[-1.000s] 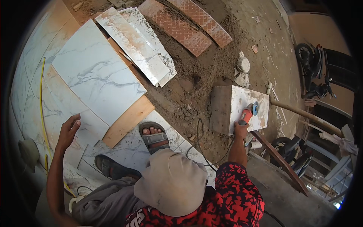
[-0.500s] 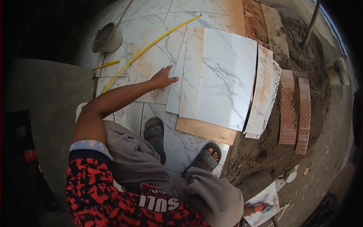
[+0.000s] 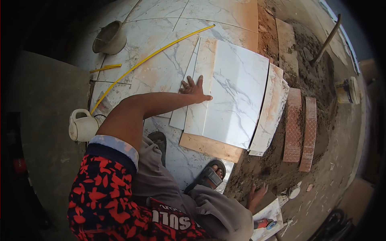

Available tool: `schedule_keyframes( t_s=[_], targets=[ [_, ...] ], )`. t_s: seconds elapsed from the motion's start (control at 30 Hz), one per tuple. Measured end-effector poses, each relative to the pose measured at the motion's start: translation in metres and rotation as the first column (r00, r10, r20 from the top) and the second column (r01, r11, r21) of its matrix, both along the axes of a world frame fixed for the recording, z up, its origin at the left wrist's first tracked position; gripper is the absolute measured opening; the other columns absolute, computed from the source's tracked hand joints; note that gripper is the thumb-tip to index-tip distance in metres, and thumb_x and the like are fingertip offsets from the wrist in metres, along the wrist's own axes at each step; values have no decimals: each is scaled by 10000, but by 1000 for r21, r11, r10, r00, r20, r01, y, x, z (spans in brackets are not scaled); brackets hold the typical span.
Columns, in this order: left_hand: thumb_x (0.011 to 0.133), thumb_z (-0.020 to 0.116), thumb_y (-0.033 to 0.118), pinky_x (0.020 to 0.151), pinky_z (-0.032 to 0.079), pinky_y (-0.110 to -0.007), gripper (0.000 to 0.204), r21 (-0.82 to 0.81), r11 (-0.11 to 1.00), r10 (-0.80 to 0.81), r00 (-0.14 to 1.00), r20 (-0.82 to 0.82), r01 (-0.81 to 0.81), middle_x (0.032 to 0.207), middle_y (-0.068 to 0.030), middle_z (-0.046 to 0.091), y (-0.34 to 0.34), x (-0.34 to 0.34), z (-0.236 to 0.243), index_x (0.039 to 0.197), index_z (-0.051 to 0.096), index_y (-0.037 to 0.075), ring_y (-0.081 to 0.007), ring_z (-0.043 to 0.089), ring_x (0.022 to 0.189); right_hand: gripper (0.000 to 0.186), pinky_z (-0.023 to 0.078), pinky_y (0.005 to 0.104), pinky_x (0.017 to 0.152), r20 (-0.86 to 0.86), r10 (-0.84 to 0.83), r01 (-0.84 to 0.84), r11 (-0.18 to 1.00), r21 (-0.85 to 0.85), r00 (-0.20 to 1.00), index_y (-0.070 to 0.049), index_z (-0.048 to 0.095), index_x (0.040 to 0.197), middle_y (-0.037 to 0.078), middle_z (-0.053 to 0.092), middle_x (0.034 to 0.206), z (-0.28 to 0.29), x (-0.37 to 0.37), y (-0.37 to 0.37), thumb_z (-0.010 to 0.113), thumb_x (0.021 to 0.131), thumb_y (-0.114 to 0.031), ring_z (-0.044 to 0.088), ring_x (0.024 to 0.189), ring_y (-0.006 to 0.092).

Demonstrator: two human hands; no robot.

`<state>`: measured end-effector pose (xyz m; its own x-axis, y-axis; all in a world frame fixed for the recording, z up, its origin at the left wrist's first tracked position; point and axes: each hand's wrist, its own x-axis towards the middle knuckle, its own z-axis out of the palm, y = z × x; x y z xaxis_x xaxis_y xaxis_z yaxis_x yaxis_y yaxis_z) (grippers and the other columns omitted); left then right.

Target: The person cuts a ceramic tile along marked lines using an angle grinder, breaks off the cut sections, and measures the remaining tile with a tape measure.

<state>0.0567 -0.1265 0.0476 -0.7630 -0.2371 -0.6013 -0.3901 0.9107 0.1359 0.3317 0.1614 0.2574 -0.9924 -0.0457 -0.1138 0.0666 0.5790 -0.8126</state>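
Observation:
My left hand has its fingers spread on the narrow marble-look tile strip, beside a larger white veined tile. More pieces lie under and beside it, including a tan board or tile back. My right hand, partly hidden by my knee, has fingers apart over the dirt near a white-topped block. A red angle grinder with a blue disc lies on that block, apart from my visible fingers.
A grey bucket, yellow strips and a white jug-like container are to my left. Red patterned tile pieces lie on dark mortar or soil. An upright pole and another bucket stand at right.
The view has swung left. My right hand has let go of the grinder, which stays on the block. My left hand has moved from above the tiles onto the narrow strip.

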Motion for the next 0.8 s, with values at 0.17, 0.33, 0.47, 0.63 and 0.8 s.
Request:
schedule_keyframes(
  t_s=[0.17,0.33,0.47,0.63,0.8],
  targets=[
    [743,733,504,1090,219,-677,1126,-26,1000,6,999,-43,-7,1579,-298,-20,-2,0,-1,1557,-20,313,-539,39,1441,528,429,387,1014,-94,-175,191,960,205,980,43,425,1361,256,509,1334,-144,-46,34,568,969,-280,526,1221,351],
    [698,784,368,1056,310,-598,1166,33,998,56,988,-140,-52,1496,-270,201,-28,-3,7,1551,-9,328,-436,273,1372,689,376,448,1073,109,-197,188,978,86,974,75,404,1398,328,486,1357,-231,-95,33,645,906,-343,473,1283,438],
    [674,787,331,1032,336,-589,1183,-11,998,57,987,-151,-59,1455,-274,259,-74,-7,15,1551,-7,335,-436,314,1337,666,375,436,1080,42,-233,228,970,88,972,88,383,1402,325,478,1370,-246,-99,21,637,898,-266,477,1287,421],
    [644,790,307,994,369,-617,1203,-69,995,56,987,-150,-67,1436,-287,284,-140,2,18,1548,-3,349,-459,322,1329,648,349,420,1109,79,-264,260,964,51,961,75,357,1423,296,453,1414,-244,-94,23,630,892,-178,448,1323,406],
    [635,787,292,1002,357,-646,1190,-102,985,122,980,-155,-139,1436,-286,283,-192,34,15,1548,25,337,-466,300,1340,650,375,445,1072,36,-283,282,959,26,958,43,369,1424,327,492,1360,-248,-96,19,629,887,-216,479,1286,429]
  ],
)
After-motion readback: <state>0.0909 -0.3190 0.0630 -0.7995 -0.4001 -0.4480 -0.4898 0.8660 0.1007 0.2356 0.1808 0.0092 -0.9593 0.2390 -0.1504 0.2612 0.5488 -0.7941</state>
